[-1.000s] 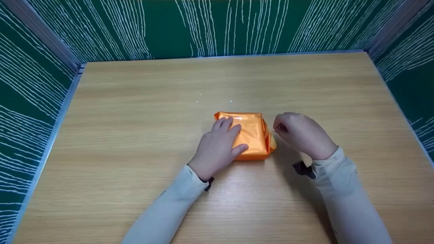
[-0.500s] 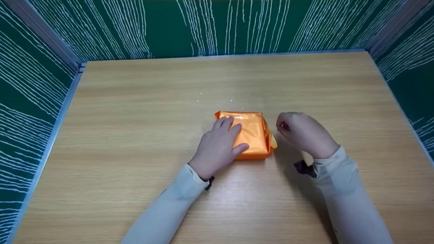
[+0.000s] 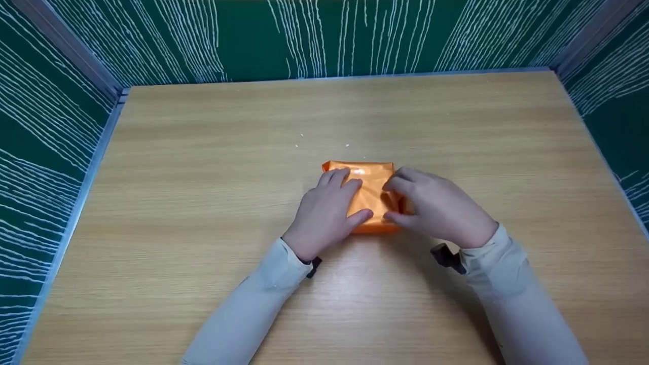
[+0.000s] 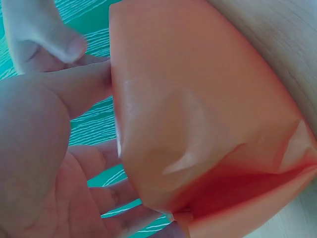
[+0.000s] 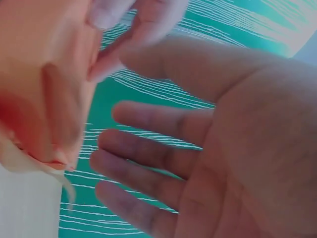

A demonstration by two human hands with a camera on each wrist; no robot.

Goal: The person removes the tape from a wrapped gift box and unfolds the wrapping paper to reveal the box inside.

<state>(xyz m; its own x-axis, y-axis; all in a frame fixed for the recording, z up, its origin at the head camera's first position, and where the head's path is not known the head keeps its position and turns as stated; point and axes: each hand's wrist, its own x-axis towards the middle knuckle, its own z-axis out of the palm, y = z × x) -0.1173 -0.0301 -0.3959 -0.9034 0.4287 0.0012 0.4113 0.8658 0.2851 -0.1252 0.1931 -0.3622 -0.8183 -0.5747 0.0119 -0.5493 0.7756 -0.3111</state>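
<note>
On the wood-grain table [image 3: 177, 203], near its middle, lay a shiny orange wrapped package [image 3: 372, 195], one end folded into a loose, gaping pocket. The left hand [image 3: 324, 215] rested on its left part, fingers spread. At the package's right end hung the right hand [image 3: 436, 208], thumb and fingers apart; whether they touched it was unclear. White specks [image 3: 347, 145] lay just beyond.

We can read no text, label, brand, number or sign in the head view or in either of our wrist views.
</note>
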